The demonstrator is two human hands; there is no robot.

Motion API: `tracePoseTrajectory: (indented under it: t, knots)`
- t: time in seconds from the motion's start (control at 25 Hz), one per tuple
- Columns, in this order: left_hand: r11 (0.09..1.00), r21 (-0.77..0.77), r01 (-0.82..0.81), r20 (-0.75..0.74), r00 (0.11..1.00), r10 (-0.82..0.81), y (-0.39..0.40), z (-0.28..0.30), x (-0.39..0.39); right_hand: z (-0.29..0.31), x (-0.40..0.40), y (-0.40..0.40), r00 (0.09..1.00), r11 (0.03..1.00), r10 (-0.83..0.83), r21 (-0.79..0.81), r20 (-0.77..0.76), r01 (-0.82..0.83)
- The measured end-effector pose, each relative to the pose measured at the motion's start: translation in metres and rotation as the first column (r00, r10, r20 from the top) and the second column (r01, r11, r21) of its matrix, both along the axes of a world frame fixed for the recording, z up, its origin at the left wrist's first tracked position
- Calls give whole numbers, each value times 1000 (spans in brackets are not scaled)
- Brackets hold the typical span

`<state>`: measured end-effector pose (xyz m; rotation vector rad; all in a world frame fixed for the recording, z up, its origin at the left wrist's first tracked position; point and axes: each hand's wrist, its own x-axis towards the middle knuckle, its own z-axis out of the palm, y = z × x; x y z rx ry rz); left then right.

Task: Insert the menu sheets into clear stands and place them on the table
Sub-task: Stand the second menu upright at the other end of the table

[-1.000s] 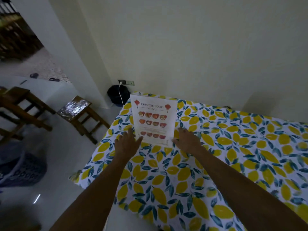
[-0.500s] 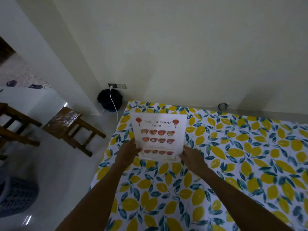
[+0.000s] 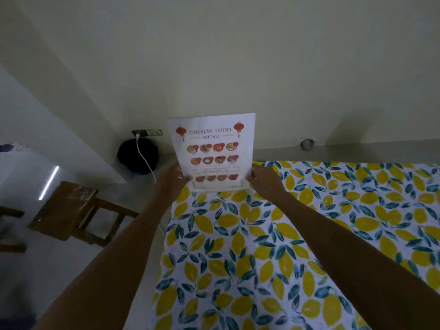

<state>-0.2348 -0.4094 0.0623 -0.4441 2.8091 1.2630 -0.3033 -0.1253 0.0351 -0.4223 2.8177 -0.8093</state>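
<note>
**Menu in stand, being set at far corner**

Left hand (image 3: 172,181) and right hand (image 3: 263,179) each have a grip on a lower side edge of the upright menu stand (image 3: 217,188), menu sheet (image 3: 212,148) already inside. It sits at the far left corner of the surface (image 3: 262,246); touching or just above, cannot tell. Insertion looks done for this one; left: let go. No other sheets or stands in view.
</note>
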Motion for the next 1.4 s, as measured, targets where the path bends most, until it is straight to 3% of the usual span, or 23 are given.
tracePoseTrajectory:
  t: [0.24,0.52,0.84,1.12,1.4]
  knots:
    - [1000,-3,19,21,1000,-19,-51,-28,-57,-20,-43,-49,999,997,-46,65,4,46]
    - [995,76,58,47,997,-61,-76,-81,-62,-60,-47,-67,988,983,-153,111,31,149]
    - [992,-45,117,-13,993,-117,-68,-74,-46,-60,-39,-62,997,981,-72,180,13,68]
    - [988,-100,121,26,993,-119,-67,-72,-40,-57,-25,-59,997,981,-74,182,29,67]
    - [998,-26,64,13,998,-63,-57,-76,-29,-58,-16,-59,993,978,-114,177,25,108]
